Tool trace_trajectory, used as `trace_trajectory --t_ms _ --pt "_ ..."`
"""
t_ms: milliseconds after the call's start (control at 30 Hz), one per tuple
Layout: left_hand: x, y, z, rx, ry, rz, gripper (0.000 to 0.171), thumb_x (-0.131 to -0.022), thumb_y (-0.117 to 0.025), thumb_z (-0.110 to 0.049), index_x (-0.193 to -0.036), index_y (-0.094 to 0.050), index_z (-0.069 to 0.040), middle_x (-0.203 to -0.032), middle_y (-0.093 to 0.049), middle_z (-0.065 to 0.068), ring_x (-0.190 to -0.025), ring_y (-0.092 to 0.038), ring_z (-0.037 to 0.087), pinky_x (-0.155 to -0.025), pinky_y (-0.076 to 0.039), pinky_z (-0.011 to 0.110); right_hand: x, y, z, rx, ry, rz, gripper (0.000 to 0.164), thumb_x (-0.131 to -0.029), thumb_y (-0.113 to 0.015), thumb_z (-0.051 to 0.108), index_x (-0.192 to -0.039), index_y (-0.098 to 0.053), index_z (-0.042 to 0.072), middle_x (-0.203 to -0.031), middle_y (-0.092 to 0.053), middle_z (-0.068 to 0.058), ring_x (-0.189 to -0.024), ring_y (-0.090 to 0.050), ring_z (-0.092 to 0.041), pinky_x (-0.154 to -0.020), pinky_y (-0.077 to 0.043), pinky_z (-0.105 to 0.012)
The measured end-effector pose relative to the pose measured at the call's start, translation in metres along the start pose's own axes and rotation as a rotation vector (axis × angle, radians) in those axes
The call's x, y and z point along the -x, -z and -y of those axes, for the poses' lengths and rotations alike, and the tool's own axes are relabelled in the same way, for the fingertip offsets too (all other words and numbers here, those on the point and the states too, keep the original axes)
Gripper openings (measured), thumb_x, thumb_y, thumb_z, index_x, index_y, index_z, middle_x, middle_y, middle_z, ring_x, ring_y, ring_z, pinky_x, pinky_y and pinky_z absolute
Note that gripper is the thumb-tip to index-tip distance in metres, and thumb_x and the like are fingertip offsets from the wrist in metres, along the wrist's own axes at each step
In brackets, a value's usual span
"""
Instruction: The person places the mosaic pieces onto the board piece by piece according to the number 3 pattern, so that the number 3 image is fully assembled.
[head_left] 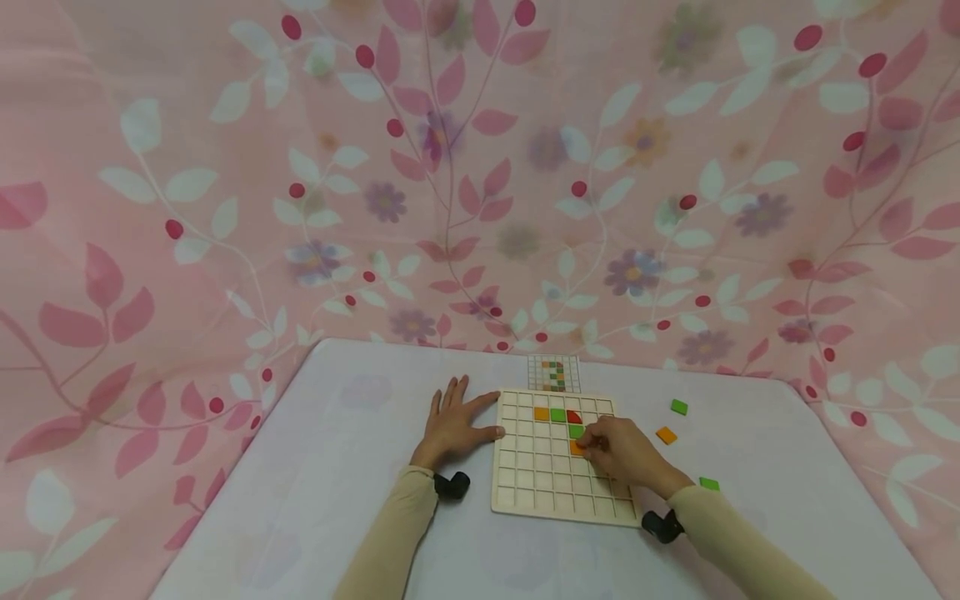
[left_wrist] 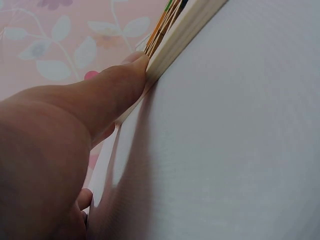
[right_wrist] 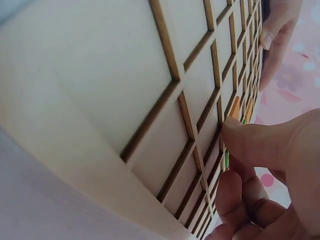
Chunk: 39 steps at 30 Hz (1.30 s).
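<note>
A square wooden grid board [head_left: 517, 482] lies on the table. My left hand [head_left: 450, 432] has its fingers spread at the board's left edge; the thumb [left_wrist: 120, 82] touches its rim in the left wrist view. My right hand [head_left: 626, 450] is over the board's right half, its thumb and curled fingers at an orange tile [head_left: 576, 447] in a cell. The thumb [right_wrist: 245, 137] meets that tile in the right wrist view; the fingers partly hide it. Above it sit a green tile [head_left: 576, 432] and a red rounded piece [head_left: 573, 417]. Left of the red piece are another green tile [head_left: 558, 415] and an orange tile [head_left: 541, 414].
A small pattern card [head_left: 553, 373] with coloured squares on a grid lies behind the board. Right of the board are loose tiles: a green one [head_left: 679, 407], an orange one [head_left: 666, 435] and a green one [head_left: 708, 483] near the right sleeve. A flowered curtain [head_left: 480, 167] hangs behind the white-covered table [head_left: 300, 467].
</note>
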<state>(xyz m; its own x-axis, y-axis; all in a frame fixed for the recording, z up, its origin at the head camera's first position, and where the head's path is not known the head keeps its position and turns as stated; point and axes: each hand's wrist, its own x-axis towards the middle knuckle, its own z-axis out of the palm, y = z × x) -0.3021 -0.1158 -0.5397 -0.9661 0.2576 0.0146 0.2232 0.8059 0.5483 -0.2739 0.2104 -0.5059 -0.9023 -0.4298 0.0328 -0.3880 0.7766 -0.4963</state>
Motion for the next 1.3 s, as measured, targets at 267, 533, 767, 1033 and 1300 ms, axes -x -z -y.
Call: trace_trajectory --t_ms 267,533,767,1033,1300 --pt "-0.001 -0.001 0.001 -0.001 -0.005 0.001 0.071 -0.093 -0.074 -0.057 -0.156 -0.055 -0.031 -0.176 -0.016 0.022 -0.165 -0.008 0.045 -0.130 -0.003 0.068 0.001 -0.003 -0.002 -0.047 -0.039 -0.002 0.010 -0.091 -0.079 0.006 -0.096 -0.080 0.014 -0.087 -0.068 0.007 -0.076 -0.051 -0.012 -0.066 -0.044 -0.022" --pt "-0.003 -0.004 0.002 -0.001 -0.017 -0.005 0.070 -0.093 -0.074 -0.056 -0.156 -0.055 -0.030 -0.176 -0.016 0.023 -0.165 -0.008 0.045 -0.130 -0.003 0.068 0.009 -0.006 -0.007 -0.040 0.018 -0.092 0.011 -0.091 -0.079 0.007 -0.100 -0.081 0.014 -0.088 -0.069 0.008 -0.075 -0.052 -0.006 -0.066 -0.047 -0.021" --pt "0.000 -0.007 -0.003 0.001 -0.021 -0.001 0.071 -0.093 -0.074 -0.057 -0.156 -0.055 -0.031 -0.176 -0.018 0.023 -0.164 -0.009 0.046 -0.130 -0.005 0.069 0.026 0.000 -0.019 -0.122 0.040 -0.137 0.019 -0.093 -0.081 0.009 -0.111 -0.076 0.012 -0.085 -0.066 0.010 -0.072 -0.055 -0.002 -0.064 -0.049 -0.021" --pt "-0.004 -0.006 0.000 0.001 -0.030 -0.012 0.071 -0.093 -0.074 -0.055 -0.156 -0.055 -0.029 -0.176 -0.016 0.024 -0.164 -0.009 0.046 -0.130 -0.003 0.068 0.048 0.027 -0.044 0.000 0.008 -0.188 0.022 -0.090 -0.083 0.010 -0.112 -0.077 0.012 -0.098 -0.069 0.005 -0.086 -0.059 -0.007 -0.070 -0.052 -0.023" --pt "-0.002 -0.006 0.004 0.002 -0.022 -0.020 0.071 -0.093 -0.074 -0.056 -0.156 -0.055 -0.031 -0.176 -0.017 0.023 -0.164 -0.009 0.046 -0.130 -0.003 0.068 0.074 0.045 -0.061 0.105 -0.040 -0.168 0.022 -0.089 -0.084 0.015 -0.110 -0.076 0.016 -0.109 -0.068 0.000 -0.099 -0.064 -0.019 -0.082 -0.057 -0.039"
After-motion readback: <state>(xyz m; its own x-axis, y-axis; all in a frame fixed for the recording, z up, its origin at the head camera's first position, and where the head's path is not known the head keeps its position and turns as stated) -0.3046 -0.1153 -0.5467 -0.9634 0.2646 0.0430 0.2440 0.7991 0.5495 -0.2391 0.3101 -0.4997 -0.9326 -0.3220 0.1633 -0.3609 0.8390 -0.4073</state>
